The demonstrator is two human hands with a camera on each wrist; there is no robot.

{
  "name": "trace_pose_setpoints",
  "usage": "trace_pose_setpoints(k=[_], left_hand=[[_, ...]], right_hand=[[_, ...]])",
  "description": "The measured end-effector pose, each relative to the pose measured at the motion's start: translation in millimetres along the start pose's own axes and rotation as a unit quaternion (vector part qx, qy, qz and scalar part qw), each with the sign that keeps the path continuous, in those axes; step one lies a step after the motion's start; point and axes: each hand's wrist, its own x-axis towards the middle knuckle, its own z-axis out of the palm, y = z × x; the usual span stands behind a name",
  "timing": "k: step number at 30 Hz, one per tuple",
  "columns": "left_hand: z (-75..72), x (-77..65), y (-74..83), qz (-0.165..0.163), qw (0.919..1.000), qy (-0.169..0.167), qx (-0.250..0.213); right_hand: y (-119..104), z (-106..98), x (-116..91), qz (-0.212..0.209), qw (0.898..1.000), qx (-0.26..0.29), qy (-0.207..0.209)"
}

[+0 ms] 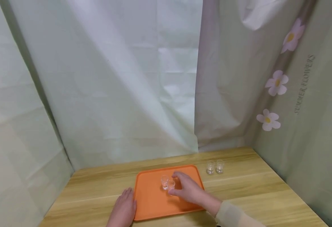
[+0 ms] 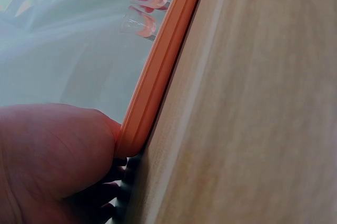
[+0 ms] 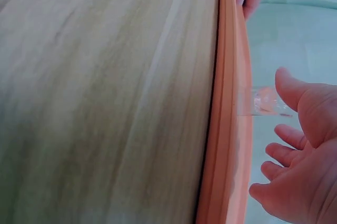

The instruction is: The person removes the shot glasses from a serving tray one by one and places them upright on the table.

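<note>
Two small clear shot glasses stand close together on the orange tray (image 1: 151, 209): a rear-left glass (image 1: 164, 182) and a front-right glass (image 1: 171, 185). My right hand (image 1: 187, 189) is around the front-right glass, thumb in front and index finger behind. In the right wrist view the fingers (image 3: 287, 155) are spread, with a gap between them and the shot glass (image 3: 263, 101). My left hand (image 1: 123, 206) lies beside the tray's left edge, its fingers straight on the table and its thumb side against the tray rim (image 2: 139, 124).
Two more clear shot glasses, one at left (image 1: 210, 167) and one at right (image 1: 220, 166), stand on the wooden table (image 1: 256, 192) beyond the tray's right rear corner. Pale green curtains (image 1: 126, 94) hang behind the table and along both sides.
</note>
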Motion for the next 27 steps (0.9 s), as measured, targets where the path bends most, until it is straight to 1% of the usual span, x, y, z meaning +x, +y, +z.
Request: trace_pose_setpoints(k=[1, 3, 5, 7, 8, 10, 13, 15, 19, 24, 25, 27], left_hand=[[2.4, -0.9, -2.1, 0.006, 0.9999, 0.015, 0.002], [-0.3, -0.8, -0.5, 0.004, 1.0000, 0.005, 0.004], [1.3, -0.7, -2.7, 0.003, 1.0000, 0.003, 0.004], [-0.2, -0.2, -1.2, -0.003, 1.0000, -0.008, 0.004], [-3.1, 0.3, 1.1, -0.009, 0.9997, -0.024, 0.003], [-0.7, 0.5, -0.6, -0.004, 0.9999, -0.015, 0.001], [-1.8, 1.2, 1.0, -0.005, 0.9999, -0.016, -0.002], [2.9, 1.2, -3.2, 0.001, 1.0000, 0.000, -0.003], [9.3, 1.5, -9.4, 0.010, 0.9998, 0.020, -0.001], [7.6, 1.9, -8.2, 0.015, 0.9997, 0.018, 0.003], [6.8, 2.1, -7.8, 0.015, 0.9998, 0.013, 0.003], [5.1, 2.2, -6.8, 0.014, 0.9998, 0.012, 0.003]], right_hand=[[0.2, 1.3, 0.0, -0.001, 1.000, 0.001, 0.002], [0.8, 3.5, -0.2, 0.002, 1.000, 0.001, 0.002], [0.3, 4.5, -0.9, 0.003, 1.000, 0.003, 0.002], [0.7, 5.4, -1.2, 0.005, 1.000, -0.004, 0.004], [0.7, 5.6, -1.1, 0.006, 1.000, -0.007, 0.006], [0.6, 5.8, -0.6, 0.006, 1.000, -0.012, 0.010], [0.9, 6.3, 0.6, 0.007, 1.000, -0.021, 0.015], [0.7, 6.5, 0.8, 0.009, 1.000, -0.023, 0.015], [1.1, 6.8, 1.1, 0.006, 1.000, -0.023, 0.018], [2.2, 6.5, -0.7, 0.004, 1.000, -0.024, 0.018], [2.3, 5.8, -1.4, 0.004, 1.000, -0.024, 0.018], [2.0, 2.9, -3.0, 0.008, 1.000, -0.022, 0.020]])
